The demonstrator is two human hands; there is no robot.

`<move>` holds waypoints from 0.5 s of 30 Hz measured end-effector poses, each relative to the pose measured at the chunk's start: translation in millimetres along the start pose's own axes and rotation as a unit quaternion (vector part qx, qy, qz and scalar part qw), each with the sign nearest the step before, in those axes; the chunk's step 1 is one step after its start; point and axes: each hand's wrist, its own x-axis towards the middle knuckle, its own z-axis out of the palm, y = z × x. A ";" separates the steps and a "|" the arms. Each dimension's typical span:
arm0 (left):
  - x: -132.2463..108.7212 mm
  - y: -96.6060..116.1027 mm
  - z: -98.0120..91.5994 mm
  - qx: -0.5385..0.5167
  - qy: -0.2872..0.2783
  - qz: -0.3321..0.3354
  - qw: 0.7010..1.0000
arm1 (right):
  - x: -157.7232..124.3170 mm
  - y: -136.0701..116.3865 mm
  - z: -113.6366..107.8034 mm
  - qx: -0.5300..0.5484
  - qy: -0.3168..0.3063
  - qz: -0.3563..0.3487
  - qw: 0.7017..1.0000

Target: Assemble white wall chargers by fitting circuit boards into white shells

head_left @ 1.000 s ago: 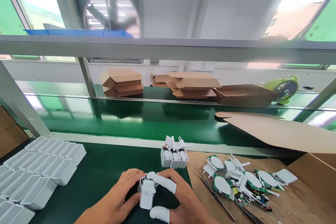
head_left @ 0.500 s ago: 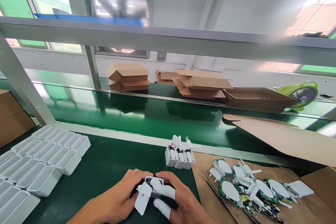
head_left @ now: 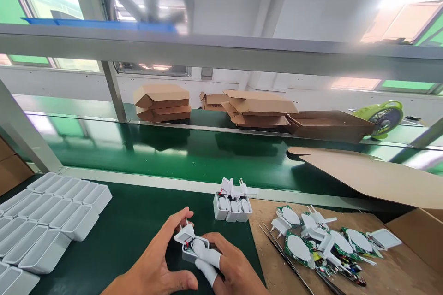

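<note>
My right hand [head_left: 233,262], with white covers on two fingertips, grips a small white plastic case [head_left: 189,255]. Inside the case show bits of circuit board and red wire, partly hidden by my fingers. A white plug piece [head_left: 185,234] with metal pins rests over its top. My left hand [head_left: 162,253] is open beside it, thumb spread away and fingertips close behind the plug piece; whether they touch it I cannot tell. Beyond the hands stand three filled white cases [head_left: 232,208] with plug pieces on top.
Rows of empty white cases [head_left: 51,212] stand at the left. On a brown board [head_left: 273,267] at the right lie tweezers [head_left: 285,256] and a heap of circuit boards [head_left: 299,248] with plug pieces. Cardboard boxes [head_left: 261,106] and a green fan [head_left: 382,120] stand behind the green belt [head_left: 173,156].
My left hand has let go of the case and spread open. The plug piece has swung from hanging in front of the case to up over its top, pins upward. The view has shifted slightly right.
</note>
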 end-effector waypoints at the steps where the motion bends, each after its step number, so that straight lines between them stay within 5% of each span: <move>1: -0.1 -0.2 0.3 0.005 0.005 0.007 1.000 | -0.3 -0.3 0.1 -0.003 0.006 -0.004 1.000; 5: -2.8 2.0 1.5 0.035 0.039 0.033 0.998 | -1.1 -3.2 -3.2 0.006 0.052 -0.010 0.999; 15: 4.4 22.8 2.6 0.117 0.033 0.099 0.988 | -1.9 -11.3 -4.0 0.021 -0.033 0.084 0.996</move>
